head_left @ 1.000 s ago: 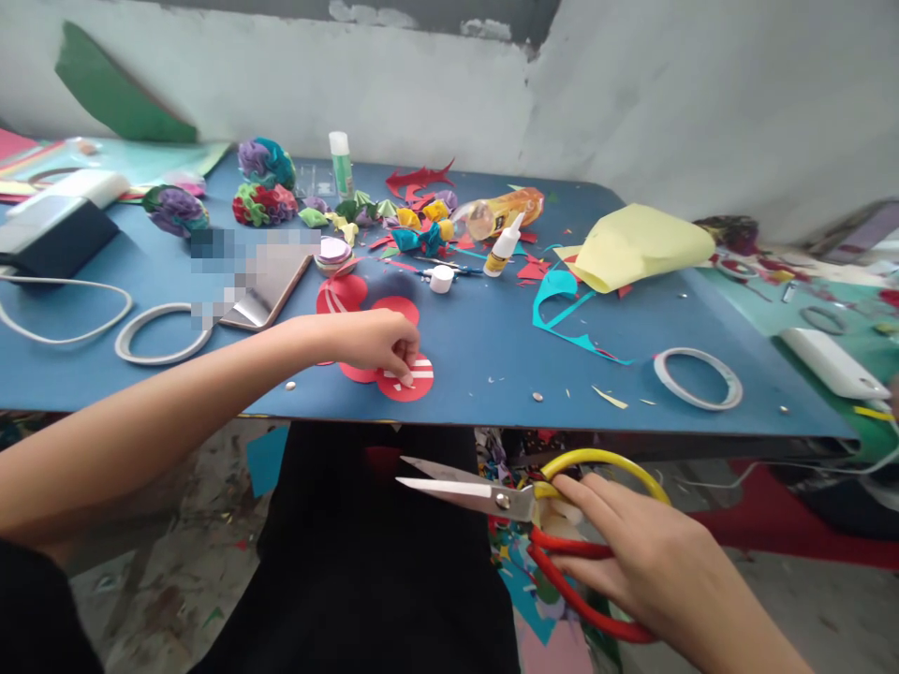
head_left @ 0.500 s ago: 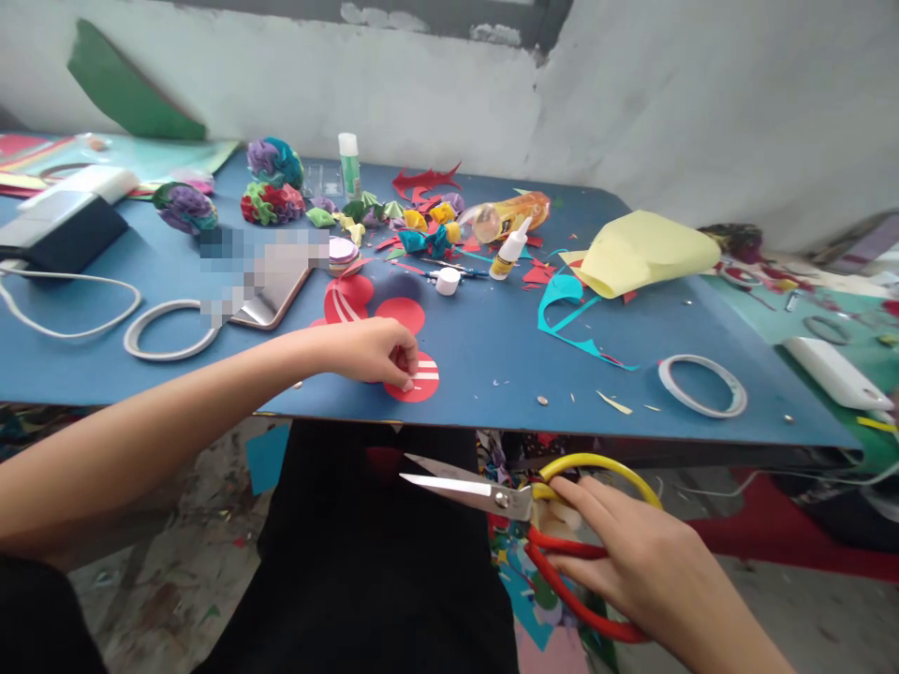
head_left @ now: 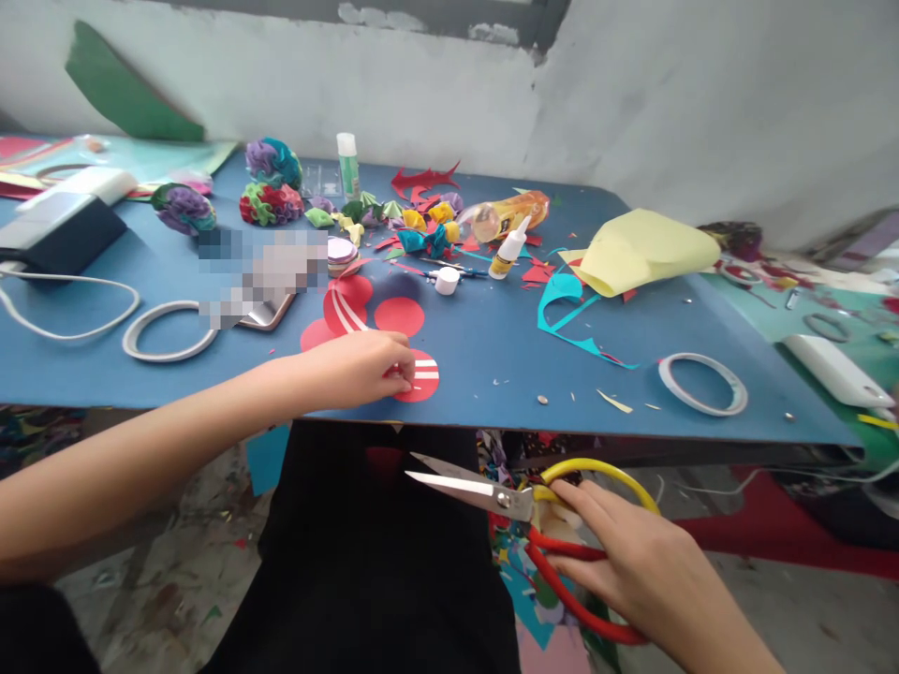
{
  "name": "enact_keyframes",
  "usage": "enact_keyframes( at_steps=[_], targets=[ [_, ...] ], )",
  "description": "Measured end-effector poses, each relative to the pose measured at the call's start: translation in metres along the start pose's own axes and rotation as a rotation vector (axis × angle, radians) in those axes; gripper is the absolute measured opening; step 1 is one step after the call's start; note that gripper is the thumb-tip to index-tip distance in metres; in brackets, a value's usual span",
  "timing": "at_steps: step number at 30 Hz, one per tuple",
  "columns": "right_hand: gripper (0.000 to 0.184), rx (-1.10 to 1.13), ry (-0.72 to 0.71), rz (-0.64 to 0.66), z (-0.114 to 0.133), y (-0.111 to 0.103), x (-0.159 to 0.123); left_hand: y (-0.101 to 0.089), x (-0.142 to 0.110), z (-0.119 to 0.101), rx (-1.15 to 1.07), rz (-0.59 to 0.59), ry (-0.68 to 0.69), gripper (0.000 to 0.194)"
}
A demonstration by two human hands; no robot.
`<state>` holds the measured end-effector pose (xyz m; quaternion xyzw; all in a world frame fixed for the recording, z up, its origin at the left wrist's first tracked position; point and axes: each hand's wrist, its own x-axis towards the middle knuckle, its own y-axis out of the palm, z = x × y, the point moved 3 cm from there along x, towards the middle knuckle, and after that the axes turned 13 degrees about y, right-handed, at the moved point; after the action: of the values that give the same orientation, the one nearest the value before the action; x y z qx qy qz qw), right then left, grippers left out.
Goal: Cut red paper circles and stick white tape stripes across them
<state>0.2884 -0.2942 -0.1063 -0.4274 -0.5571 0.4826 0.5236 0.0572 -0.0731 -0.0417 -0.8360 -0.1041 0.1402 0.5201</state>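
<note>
My left hand (head_left: 372, 368) is over a red paper circle (head_left: 427, 385) at the table's front edge. White strips cross the circle, and the fingertips are pinched together at its left side. What they pinch, if anything, is too small to make out. Beyond the hand lie another plain red circle (head_left: 399, 317) and overlapping red paper pieces (head_left: 351, 294) with white strips. My right hand (head_left: 625, 543) is closed around the handles of scissors (head_left: 516, 503), one yellow and one red. The scissors hang below the table edge over my lap, blades parted and pointing left.
White tape rolls (head_left: 702, 385) lie at the table's right and left. Toward the back are a glue bottle (head_left: 508, 249), a glue stick (head_left: 347, 166), paper flowers (head_left: 272, 163), a yellow paper sheet (head_left: 650, 251) and cyan scraps (head_left: 562, 292). A phone (head_left: 267, 314) rests at left.
My left hand has shifted slightly down and left on the striped red circle, with fingers still pinched. The scissors have moved very slightly to the right in my right hand.
</note>
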Motion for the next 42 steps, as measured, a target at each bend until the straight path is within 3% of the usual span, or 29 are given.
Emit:
enact_keyframes(
  at_steps=[4, 8, 12, 15, 24, 32, 42],
  targets=[
    [0.033, 0.011, 0.011, 0.009, 0.001, 0.002, -0.001, 0.005, 0.003, -0.01, 0.241, 0.057, 0.041, 0.024],
    [0.035, 0.011, 0.009, 0.026, 0.0, 0.003, -0.002, 0.011, 0.005, -0.014, 0.419, 0.146, 0.148, 0.018],
    [0.037, 0.008, 0.009, 0.016, -0.002, 0.002, -0.003, 0.016, 0.002, -0.009, 0.493, 0.185, 0.262, 0.019],
    [0.036, 0.006, 0.015, 0.016, -0.002, 0.002, -0.004, 0.016, -0.002, -0.006, 0.466, 0.15, 0.313, 0.022],
    [0.037, 0.02, 0.055, 0.058, -0.003, 0.007, -0.005, 0.004, -0.009, -0.007, 0.079, 0.047, 0.067, 0.021],
    [0.041, 0.029, 0.059, 0.044, -0.006, 0.015, -0.008, 0.022, -0.028, -0.013, 0.109, -0.172, 0.021, 0.028],
    [0.039, 0.034, 0.094, 0.054, -0.005, 0.015, -0.008, 0.024, -0.019, -0.014, 0.228, -0.173, 0.046, 0.027]
  ],
)
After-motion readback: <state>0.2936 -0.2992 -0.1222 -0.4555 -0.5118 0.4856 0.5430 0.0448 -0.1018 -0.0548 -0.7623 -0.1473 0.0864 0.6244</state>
